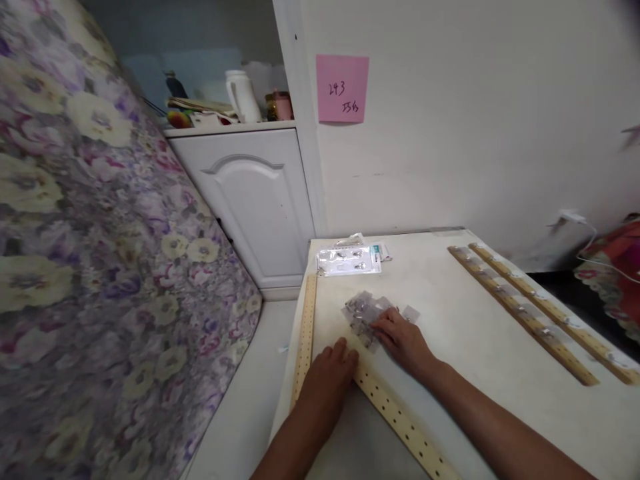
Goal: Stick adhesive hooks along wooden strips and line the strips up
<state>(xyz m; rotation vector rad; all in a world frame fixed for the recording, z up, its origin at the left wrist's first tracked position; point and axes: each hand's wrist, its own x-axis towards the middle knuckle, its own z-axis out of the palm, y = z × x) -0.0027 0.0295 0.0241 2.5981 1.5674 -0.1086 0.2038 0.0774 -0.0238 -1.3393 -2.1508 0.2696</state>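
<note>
A pale wooden strip with rows of drilled holes (395,417) runs diagonally across the near part of the table. My left hand (333,373) rests over its far end, fingers curled around it. Just beyond lies a heap of small clear plastic bags (361,308) with bits of metal hardware inside. My right hand (400,337) reaches into the right side of this heap, its fingertips pinched together on a bag. A second drilled strip (307,313) lies along the table's left edge, partly hidden behind my left hand.
Blister packs of hardware (349,261) lie at the table's back left. Two wooden strips, the nearer (530,320) and the farther (555,313), carry metal pieces on the right. A floral curtain (100,267) hangs left, beside a white cabinet (255,207). A wall (425,147) stands behind.
</note>
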